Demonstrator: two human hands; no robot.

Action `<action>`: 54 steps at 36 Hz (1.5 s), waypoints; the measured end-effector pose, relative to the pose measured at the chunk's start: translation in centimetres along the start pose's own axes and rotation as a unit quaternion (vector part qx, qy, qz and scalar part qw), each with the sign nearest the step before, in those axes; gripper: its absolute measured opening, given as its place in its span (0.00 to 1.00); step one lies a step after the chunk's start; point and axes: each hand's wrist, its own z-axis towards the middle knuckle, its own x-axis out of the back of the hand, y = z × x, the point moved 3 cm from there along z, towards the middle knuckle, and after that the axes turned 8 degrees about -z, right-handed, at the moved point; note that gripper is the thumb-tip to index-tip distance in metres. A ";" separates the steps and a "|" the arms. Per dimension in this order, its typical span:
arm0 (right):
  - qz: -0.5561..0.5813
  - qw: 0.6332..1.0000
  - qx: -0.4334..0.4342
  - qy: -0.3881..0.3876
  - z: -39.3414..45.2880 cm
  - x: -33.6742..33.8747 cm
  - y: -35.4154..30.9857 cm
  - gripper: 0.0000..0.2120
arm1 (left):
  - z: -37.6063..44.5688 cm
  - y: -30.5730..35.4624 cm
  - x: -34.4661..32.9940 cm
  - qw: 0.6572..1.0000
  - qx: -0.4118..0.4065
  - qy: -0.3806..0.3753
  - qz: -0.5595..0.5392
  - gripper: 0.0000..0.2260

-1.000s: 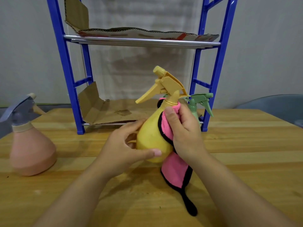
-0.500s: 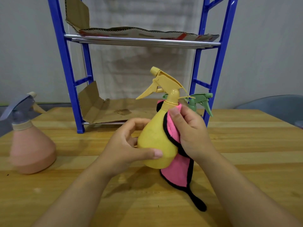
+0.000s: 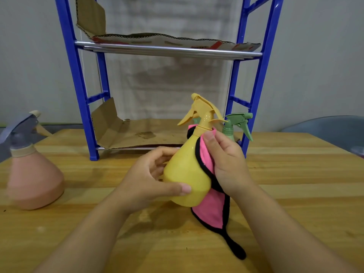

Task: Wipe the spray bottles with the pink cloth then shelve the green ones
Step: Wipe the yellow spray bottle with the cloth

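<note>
Change: over the past second the yellow pear-shaped plastic spray bottle [image 3: 187, 174] has tipped a little more to the right, and the right hand [image 3: 226, 164] has slid the cloth up toward its neck.
Left hand: the left hand [image 3: 147, 178] grips the yellow bottle low on its left side, thumb across the front near the base, fingers curled round behind.
Right hand: it presses the pink cloth with black edging [image 3: 212, 209] against the bottle's right shoulder, thumb just under the neck, fingers wrapped over the fabric.
Yellow bottle: held slightly above the wooden desk [image 3: 295, 194] near its middle, tilted, trigger head pointing left.
Pink cloth: its upper part wraps the bottle's right side; the lower part hangs down, and its black loop tail appears to reach the desk toward the near edge.
Green bottle: a green plastic spray bottle [image 3: 234, 125] stands behind the right hand, by the front right post of the rack; only its trigger head and neck show, so I cannot tell what it stands on.
Rack: a blue metal shelf rack [image 3: 78, 85] stands at the far edge of the desk, with brown cardboard sheets [image 3: 137, 133] lying on both shelves.
Pink bottle: a salmon-pink cone-shaped spray bottle with a grey trigger [image 3: 33, 174] stands upright near the left edge, well apart from both hands.
</note>
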 end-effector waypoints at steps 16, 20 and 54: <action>-0.018 1.000 0.005 0.020 -0.1 -0.4 0.7 0.19 | -0.2 -0.3 0.2 0.997 0.023 0.063 0.045 0.38; -0.021 1.000 0.014 0.003 -0.3 -0.4 0.6 0.20 | -0.8 -0.3 0.0 0.999 0.031 -0.008 -0.013 0.30; -0.516 0.831 0.072 -0.195 0.3 3.0 -0.2 0.16 | 0.5 -2.0 1.6 0.972 0.099 0.189 0.097 0.32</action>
